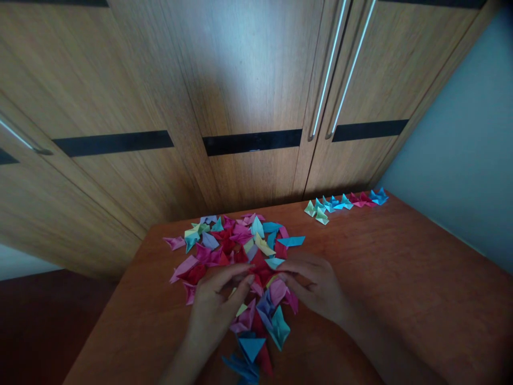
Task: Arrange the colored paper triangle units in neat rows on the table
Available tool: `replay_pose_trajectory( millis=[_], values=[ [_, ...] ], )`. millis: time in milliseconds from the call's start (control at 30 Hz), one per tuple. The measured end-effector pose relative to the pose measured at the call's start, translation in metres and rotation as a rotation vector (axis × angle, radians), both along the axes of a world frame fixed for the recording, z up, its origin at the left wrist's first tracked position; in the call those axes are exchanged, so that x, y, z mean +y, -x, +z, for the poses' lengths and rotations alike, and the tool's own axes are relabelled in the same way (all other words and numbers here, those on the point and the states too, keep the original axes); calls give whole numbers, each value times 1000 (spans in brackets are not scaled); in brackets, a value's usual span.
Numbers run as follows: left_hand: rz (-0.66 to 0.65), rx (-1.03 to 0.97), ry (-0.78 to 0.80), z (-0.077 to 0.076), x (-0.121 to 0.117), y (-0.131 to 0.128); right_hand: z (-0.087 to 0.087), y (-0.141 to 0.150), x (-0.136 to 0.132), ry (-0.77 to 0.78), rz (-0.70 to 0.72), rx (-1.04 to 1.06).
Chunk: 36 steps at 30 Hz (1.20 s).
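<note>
Between my two hands is a red folded paper boat [262, 268], pinched at its left end by my left hand [218, 299] and at its right end by my right hand [315, 283]. Both hands are closed, thumb against fingers. Beneath and around them spreads a loose pile of folded papers in pink, red, blue, yellow and purple. A teal folded paper [279, 327] and a blue folded paper [252, 348] lie at the near end of the pile. Fingers partly hide the middle of the heap.
Along the far edge of the brown table [401, 289] stands a row of opened paper boats [343, 202], green, blue and red. Behind rises a wooden wardrobe [248, 75] with metal handles. A pale wall [460, 160] borders the right side. The table's left edge drops to a dark floor.
</note>
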State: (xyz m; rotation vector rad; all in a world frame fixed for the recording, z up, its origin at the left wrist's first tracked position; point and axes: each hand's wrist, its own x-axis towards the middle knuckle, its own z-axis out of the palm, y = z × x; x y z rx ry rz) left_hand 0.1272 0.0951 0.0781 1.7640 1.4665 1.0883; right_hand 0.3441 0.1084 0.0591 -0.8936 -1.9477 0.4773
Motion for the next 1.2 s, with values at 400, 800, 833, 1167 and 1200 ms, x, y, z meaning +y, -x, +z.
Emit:
replay_pose_trajectory(
  millis=[400,800,833,1167,1200],
  values=[
    [48,-116,110,0,0,29,-48,-148,73,-17,-992,-153],
    [64,-152,102,0,0,33,-68,-149,88,335,-1172,-589],
    [63,-155,102,-1,0,34,-67,-149,90,338,-1168,-589],
    [59,-181,123,-5,0,35,-73,-149,98,316,-1174,-626],
    [59,-184,126,-4,-1,35,-73,-148,98,314,-1174,-628]
  ],
)
